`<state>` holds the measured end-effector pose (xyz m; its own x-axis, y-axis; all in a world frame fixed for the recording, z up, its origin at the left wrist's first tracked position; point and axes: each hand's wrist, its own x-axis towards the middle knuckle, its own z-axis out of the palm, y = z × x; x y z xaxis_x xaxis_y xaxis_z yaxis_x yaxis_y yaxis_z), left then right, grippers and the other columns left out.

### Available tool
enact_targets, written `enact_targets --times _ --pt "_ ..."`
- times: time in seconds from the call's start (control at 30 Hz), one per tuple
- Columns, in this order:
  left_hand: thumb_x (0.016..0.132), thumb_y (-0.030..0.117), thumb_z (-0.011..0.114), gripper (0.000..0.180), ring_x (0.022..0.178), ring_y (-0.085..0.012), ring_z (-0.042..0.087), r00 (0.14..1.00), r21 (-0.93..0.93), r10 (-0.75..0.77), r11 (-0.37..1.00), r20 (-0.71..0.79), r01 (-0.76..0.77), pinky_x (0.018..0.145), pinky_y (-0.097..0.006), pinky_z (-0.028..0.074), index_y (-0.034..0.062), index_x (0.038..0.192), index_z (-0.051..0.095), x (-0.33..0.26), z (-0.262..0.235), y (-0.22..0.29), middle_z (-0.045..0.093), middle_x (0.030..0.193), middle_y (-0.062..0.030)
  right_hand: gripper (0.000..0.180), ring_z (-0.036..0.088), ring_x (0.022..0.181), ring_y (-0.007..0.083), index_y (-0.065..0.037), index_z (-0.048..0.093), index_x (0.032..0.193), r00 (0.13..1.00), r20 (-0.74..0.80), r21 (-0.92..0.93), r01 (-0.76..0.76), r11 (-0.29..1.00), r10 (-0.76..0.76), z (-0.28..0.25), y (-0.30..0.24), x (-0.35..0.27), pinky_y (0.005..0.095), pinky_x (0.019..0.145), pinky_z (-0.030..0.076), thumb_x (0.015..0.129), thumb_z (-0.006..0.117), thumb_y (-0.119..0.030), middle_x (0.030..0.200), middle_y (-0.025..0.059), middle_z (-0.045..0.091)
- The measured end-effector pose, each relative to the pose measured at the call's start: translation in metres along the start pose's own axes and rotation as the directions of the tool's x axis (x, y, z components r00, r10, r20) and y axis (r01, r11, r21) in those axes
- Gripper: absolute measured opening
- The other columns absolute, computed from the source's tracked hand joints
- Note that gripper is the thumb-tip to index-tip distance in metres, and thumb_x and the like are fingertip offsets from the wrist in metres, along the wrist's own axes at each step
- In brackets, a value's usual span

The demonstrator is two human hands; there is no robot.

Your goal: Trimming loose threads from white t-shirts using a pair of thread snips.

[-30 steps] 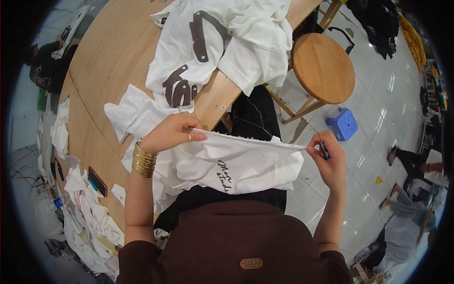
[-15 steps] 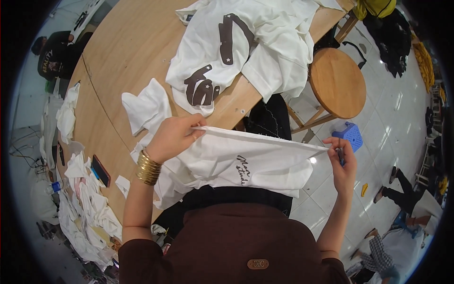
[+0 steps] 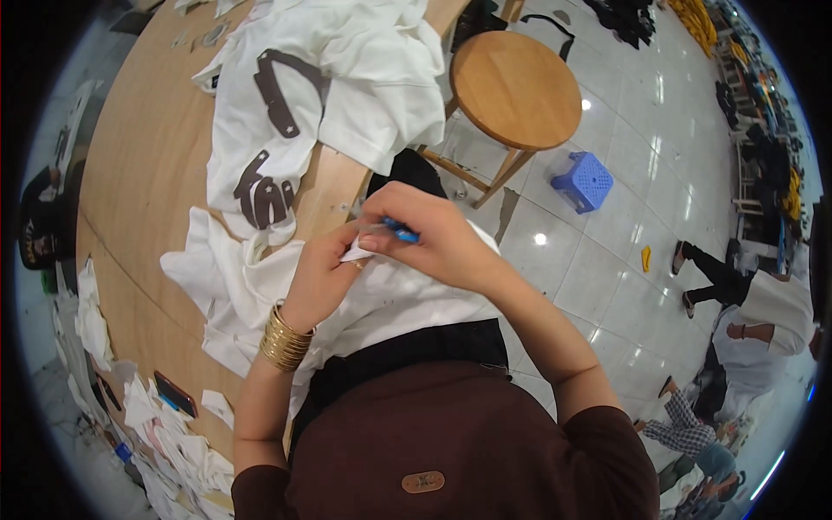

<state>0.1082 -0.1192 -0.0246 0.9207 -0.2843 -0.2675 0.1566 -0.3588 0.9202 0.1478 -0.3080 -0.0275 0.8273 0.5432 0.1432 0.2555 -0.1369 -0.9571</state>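
A white garment [image 3: 407,299] lies across my lap and runs left onto the table edge. My left hand [image 3: 325,264], with gold bangles at its wrist, pinches a bit of its cloth between the fingertips. Against it, my right hand [image 3: 416,230] is closed around small blue-handled snips [image 3: 399,230]. The tips of the snips are at the pinched cloth by my left fingers; the blades are partly hidden, so whether they are open cannot be told. Beyond my hands, a white sweatshirt [image 3: 364,78] with dark brown patches spreads over the table and hangs off its edge.
The wooden table [image 3: 139,165] curves along the left, with a phone [image 3: 175,394] and white cloth scraps [image 3: 169,442] near it. A round wooden stool [image 3: 516,91] and a low blue plastic stool [image 3: 585,182] stand on the tiled floor. Other people [image 3: 763,303] are at the right.
My right hand has come left from the garment's far end to meet my left hand, bringing the snips. The stretched edge has slackened onto my lap. The view has shifted toward the right.
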Motion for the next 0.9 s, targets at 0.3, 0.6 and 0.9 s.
enact_targets --times 0.3,0.6,0.9 --pt "0.088 0.009 0.051 0.015 0.078 -0.0104 0.055 0.978 0.061 0.159 0.986 -0.135 -0.152 0.072 -0.024 0.043 -0.0011 0.09 0.063 -0.026 -0.045 0.031 0.063 0.084 -0.0046 0.037 0.049 0.069 0.0122 -0.001 0.063 0.088 0.79 0.453 -0.047 -0.442 0.896 0.413 -0.062 0.038 -0.044 0.028 0.064 0.04 0.071 0.074 -0.031 0.071 0.0045 0.058" --pt "0.092 0.027 0.053 0.024 0.075 -0.007 0.05 0.641 -0.049 0.039 0.992 -0.766 -0.119 0.068 -0.021 0.041 0.0031 0.095 0.058 -0.089 -0.166 -0.006 0.056 0.085 -0.001 0.03 0.039 0.058 0.0076 -0.002 0.06 0.078 0.849 0.321 -0.041 -0.43 0.902 0.419 -0.084 0.014 -0.059 0.0246 0.053 0.033 0.071 0.075 -0.027 0.061 -0.0002 0.045" --pt "0.093 0.028 0.049 0.024 0.092 -0.008 0.044 0.737 -0.168 0.306 0.855 -0.602 -0.491 0.084 -0.022 0.034 0.0072 0.105 0.048 -0.161 -0.229 0.063 0.046 0.095 -0.0007 0.028 0.05 0.039 0.0137 0.002 0.06 0.064 0.938 -0.002 0.589 0.282 0.758 -0.347 -0.131 -0.059 -0.061 0.026 0.035 0.033 0.068 0.075 -0.021 0.053 0.0061 0.055"
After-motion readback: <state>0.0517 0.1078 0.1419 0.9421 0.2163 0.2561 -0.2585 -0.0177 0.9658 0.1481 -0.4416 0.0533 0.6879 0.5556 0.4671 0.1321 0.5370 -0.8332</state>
